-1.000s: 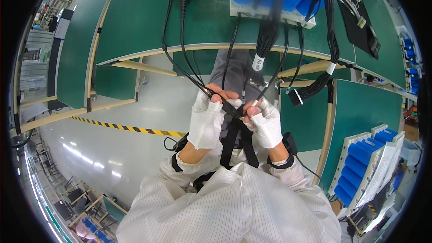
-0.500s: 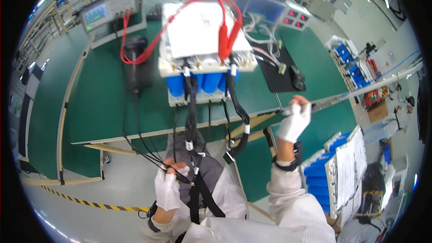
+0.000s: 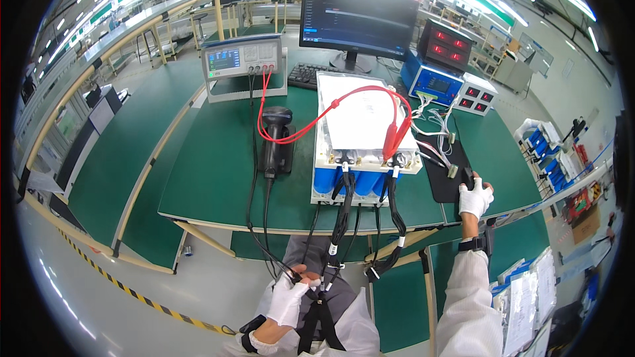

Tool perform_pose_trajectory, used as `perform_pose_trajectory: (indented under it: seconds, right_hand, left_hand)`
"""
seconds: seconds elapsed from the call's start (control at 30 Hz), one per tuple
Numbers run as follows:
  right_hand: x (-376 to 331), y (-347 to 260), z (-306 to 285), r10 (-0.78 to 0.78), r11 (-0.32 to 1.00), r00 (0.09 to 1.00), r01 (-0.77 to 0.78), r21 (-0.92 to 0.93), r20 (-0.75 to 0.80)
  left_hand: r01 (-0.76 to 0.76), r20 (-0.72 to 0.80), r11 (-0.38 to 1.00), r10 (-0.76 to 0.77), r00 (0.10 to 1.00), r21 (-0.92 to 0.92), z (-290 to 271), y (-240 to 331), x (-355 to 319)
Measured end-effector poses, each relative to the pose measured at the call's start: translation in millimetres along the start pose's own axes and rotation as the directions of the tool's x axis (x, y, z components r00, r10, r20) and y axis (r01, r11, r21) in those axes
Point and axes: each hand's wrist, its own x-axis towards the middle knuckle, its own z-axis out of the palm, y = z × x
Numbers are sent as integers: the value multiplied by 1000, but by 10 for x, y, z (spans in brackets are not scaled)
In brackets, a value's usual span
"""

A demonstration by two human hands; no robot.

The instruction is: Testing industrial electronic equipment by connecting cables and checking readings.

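A white battery pack (image 3: 329, 157) with blue cells (image 3: 366, 184) below stands near the table's front edge, a white sheet (image 3: 355, 111) on top. Two red test clips (image 3: 395, 140) grip its front terminals. Black wire bundles (image 3: 340, 215) hang from the front over the edge. Low in front of my lap, my left hand (image 3: 289, 297), in a white fingerless glove, is closed on the black test leads (image 3: 281, 266) that run down from the meter (image 3: 241, 59). At the table's right, my gloved right hand (image 3: 475, 199) is over a black computer mouse (image 3: 467, 177), fingers curled round it.
A barcode scanner (image 3: 272, 135) stands left of the pack. Behind are a keyboard (image 3: 305, 76), a monitor (image 3: 357, 23) and a blue instrument (image 3: 430, 84) with red-digit displays (image 3: 450, 44). White connector wires (image 3: 436, 119) lie by the mouse pad (image 3: 440, 182). More packs (image 3: 522, 304) stand at lower right.
My right hand has gone from above the table edge onto the mouse. The view has tilted up, showing the whole monitor. My left hand still holds the black leads.
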Motion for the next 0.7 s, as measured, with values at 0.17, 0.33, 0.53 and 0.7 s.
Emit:
perform_pose_trajectory:
  seconds: [0.17,0.33,0.53,0.7]
  right_hand:
    - [41,102,24,-16,1000,1000,16,-12,12]
    - [30,73,15,-56,998,998,56,-10,13]
    - [27,101,17,-66,998,998,66,0,14]
    - [11,126,71,-64,995,982,77,70,-181]
  left_hand:
    - [-3,19,1000,3,1000,-11,29,-3,24]
    - [-12,10,1000,12,1000,0,0,-32,38]
    - [10,2,1000,-10,1000,4,43,1,12]
    - [-3,13,1000,4,1000,-19,7,-33,-18]
